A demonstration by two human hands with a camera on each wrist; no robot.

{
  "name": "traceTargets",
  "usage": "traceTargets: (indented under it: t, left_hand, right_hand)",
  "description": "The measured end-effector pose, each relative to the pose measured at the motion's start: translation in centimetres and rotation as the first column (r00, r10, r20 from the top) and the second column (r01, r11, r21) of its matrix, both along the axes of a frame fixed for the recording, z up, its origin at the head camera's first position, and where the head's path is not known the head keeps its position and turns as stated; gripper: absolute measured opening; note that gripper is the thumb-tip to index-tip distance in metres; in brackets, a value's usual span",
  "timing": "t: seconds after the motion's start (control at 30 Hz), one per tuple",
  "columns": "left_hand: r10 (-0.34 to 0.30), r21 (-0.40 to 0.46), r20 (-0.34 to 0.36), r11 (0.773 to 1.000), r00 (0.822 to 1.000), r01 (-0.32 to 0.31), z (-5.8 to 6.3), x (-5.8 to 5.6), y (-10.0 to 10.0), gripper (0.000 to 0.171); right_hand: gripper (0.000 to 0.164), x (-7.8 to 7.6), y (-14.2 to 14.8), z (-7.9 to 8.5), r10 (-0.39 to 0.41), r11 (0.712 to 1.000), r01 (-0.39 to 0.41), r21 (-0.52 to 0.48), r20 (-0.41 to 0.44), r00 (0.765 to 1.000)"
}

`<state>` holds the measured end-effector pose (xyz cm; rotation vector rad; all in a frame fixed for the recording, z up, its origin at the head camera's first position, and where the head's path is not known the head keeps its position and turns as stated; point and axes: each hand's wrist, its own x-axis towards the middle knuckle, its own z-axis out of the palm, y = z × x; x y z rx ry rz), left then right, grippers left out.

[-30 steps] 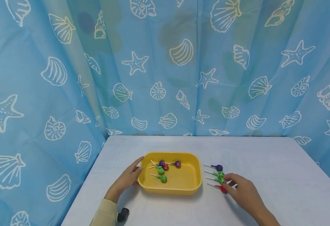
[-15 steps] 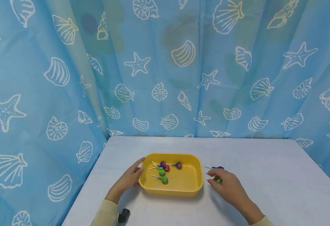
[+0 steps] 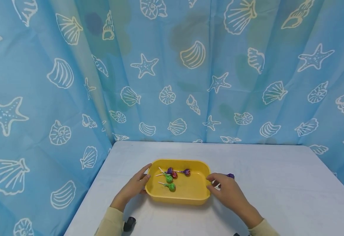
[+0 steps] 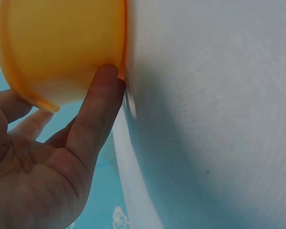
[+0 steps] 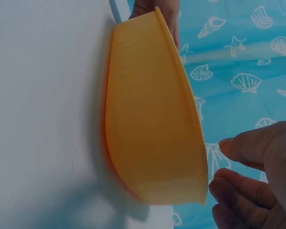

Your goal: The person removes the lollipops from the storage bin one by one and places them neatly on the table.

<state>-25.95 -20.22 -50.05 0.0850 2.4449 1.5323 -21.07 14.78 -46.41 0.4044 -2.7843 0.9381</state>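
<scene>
A yellow plastic tray stands on the white table, with several wrapped lollipops lying in its left half. My left hand rests against the tray's left end; its straight fingers touch the outer wall and the rim in the left wrist view. At the opposite end is my right hand, its thumb and fingers apart right at the rim. Nothing sits between them in the right wrist view. A purple lollipop shows on the table just past the right hand, which hides most of the others there.
White cloth covers the table. Blue curtains printed with shells and starfish hang behind it and along the left side. A small black object is beside the left sleeve.
My right hand has moved left from the row of lollipops on the table to the tray's right rim. The left hand stays at the tray's left end, and the tray's contents look unchanged.
</scene>
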Motion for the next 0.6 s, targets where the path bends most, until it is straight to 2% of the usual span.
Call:
traceTargets:
  t: [0.17, 0.4, 0.6]
  left_hand:
    - [-0.007, 0.003, 0.001, 1.0, 1.0, 0.007, 0.1, -0.1, 0.0, 0.054]
    - [-0.01, -0.001, -0.005, 1.0, 1.0, 0.01, 0.2, 0.1, 0.2, 0.054]
    - [-0.008, -0.012, -0.013, 1.0, 1.0, 0.008, 0.3, 0.1, 0.2, 0.054]
  right_hand:
    - [0.023, -0.3, -1.2, 0.0, 0.01, 1.0, -0.01, 0.013, 0.017, 1.0]
    - [0.022, -0.7, -2.4, -0.7, 0.04, 0.999, -0.04, 0.016, -0.014, 0.999]
    - [0.024, -0.7, -3.4, -1.0, 0.064, 0.998, -0.064, 0.004, 0.032, 0.997]
